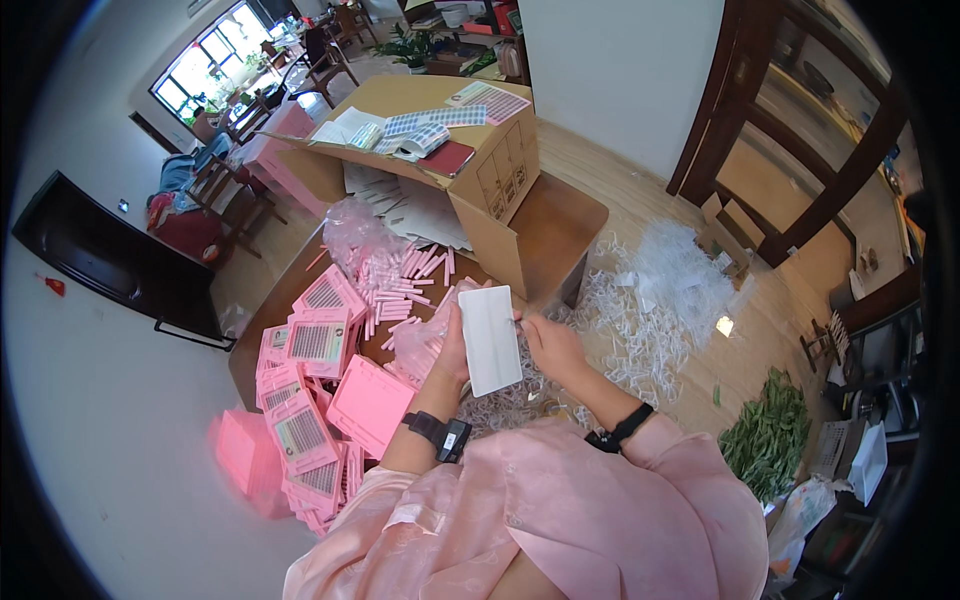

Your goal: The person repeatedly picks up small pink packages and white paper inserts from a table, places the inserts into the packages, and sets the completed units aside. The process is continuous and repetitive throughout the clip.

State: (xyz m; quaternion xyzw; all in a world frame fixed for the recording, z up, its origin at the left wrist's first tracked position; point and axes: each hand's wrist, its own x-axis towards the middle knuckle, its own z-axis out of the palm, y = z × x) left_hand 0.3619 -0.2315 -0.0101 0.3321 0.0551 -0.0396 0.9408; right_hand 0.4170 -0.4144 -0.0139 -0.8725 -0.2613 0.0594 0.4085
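Note:
My left hand [451, 346] holds a flat white rectangular panel [490, 341] by its left side, above the table's near edge. At the panel's right edge, the fingers of my right hand [553, 349] are pinched together against a small dark spot. What lies behind the panel is hidden. Beside my left wrist is an empty-looking pink tray [373, 405]. Pink cases with rows of false lashes [319, 343] are piled to its left. Many short pink tubes [394, 300] lie loose beyond, some in a clear plastic bag [360, 232].
A large open cardboard carton [491, 169] stands on the brown table [570, 217], with sticker sheets [435, 120] and a dark red booklet [448, 158] on top. White paper shreds [637, 330] cover the floor at right, near green leafy stems [769, 435]. A pink stack [244, 457] sits at lower left.

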